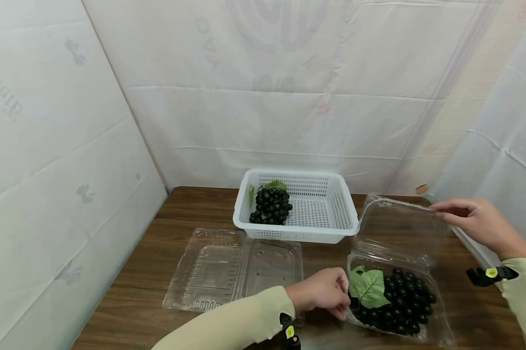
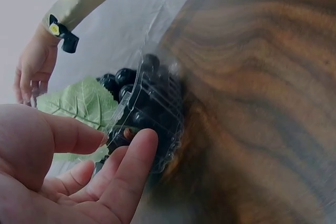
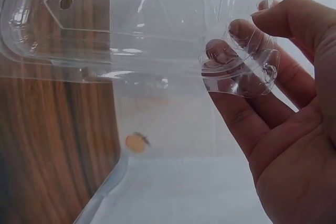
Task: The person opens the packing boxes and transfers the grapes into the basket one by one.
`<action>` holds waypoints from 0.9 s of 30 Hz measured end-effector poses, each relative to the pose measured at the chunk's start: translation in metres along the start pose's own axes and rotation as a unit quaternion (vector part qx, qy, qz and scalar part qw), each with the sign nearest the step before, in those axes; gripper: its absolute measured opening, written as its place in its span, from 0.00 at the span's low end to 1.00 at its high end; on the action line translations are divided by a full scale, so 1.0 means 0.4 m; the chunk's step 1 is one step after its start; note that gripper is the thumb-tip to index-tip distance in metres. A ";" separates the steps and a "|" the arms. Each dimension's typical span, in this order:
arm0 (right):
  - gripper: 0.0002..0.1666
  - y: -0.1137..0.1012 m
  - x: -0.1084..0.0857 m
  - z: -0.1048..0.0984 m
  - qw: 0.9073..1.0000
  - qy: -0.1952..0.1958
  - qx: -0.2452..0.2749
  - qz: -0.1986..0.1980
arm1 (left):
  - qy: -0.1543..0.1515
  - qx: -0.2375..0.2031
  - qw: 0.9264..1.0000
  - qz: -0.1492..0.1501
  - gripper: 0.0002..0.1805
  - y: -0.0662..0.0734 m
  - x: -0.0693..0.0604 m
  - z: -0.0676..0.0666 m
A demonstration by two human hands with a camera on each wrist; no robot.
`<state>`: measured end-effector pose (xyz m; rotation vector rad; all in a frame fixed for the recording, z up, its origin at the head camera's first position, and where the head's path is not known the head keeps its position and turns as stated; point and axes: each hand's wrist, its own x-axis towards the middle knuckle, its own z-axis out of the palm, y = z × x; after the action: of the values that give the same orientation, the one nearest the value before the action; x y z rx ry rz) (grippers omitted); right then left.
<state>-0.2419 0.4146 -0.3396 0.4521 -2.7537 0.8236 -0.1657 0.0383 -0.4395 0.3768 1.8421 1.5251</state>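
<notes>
A clear plastic clamshell container (image 1: 442, 323) stands at the front right with its lid (image 1: 402, 226) raised. Inside lies a bunch of black grapes (image 1: 404, 301) with a green leaf (image 1: 369, 288) at its left side. My left hand (image 1: 323, 293) pinches the container's left rim beside the leaf; in the left wrist view, thumb and fingers (image 2: 139, 153) sit about that edge. Up at the lid's far right corner, my right hand (image 1: 485, 223) grips the thin plastic. The right wrist view shows its fingers (image 3: 241, 119) behind the transparent lid corner (image 3: 244, 72), thumb on the near side.
Behind stands a white perforated basket (image 1: 295, 236) holding another bunch of black grapes (image 1: 271, 205) with leaves. A second clear clamshell (image 1: 208, 272) lies opened flat on the wooden table (image 1: 127, 311), left of my hands. White sheeting (image 1: 263, 121) encloses the back and sides.
</notes>
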 end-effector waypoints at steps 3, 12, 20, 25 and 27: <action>0.14 0.024 -0.008 -0.002 1.000 -0.004 -0.004 0.026 | 0.004 0.022 1.000 -0.001 0.11 0.009 0.012 -0.009; 0.23 0.082 -0.033 0.003 0.995 -0.033 0.027 0.094 | 0.016 0.095 0.995 0.004 0.12 0.029 0.041 -0.052; 0.24 0.119 -0.058 0.028 0.988 -0.057 0.072 0.127 | 0.054 0.196 0.979 0.019 0.11 0.045 0.051 -0.100; 0.23 0.126 -0.082 0.047 0.979 -0.072 0.111 0.157 | 0.071 0.242 0.967 0.030 0.10 0.044 0.058 -0.129; 0.23 0.125 -0.094 0.055 0.974 -0.077 0.132 0.169 | 0.079 0.251 0.964 0.029 0.10 0.042 0.059 -0.137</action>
<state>-0.2278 0.4504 -0.3935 0.0924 -2.9212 1.2965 -0.2231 0.0170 -0.4285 0.5582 2.3608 1.1309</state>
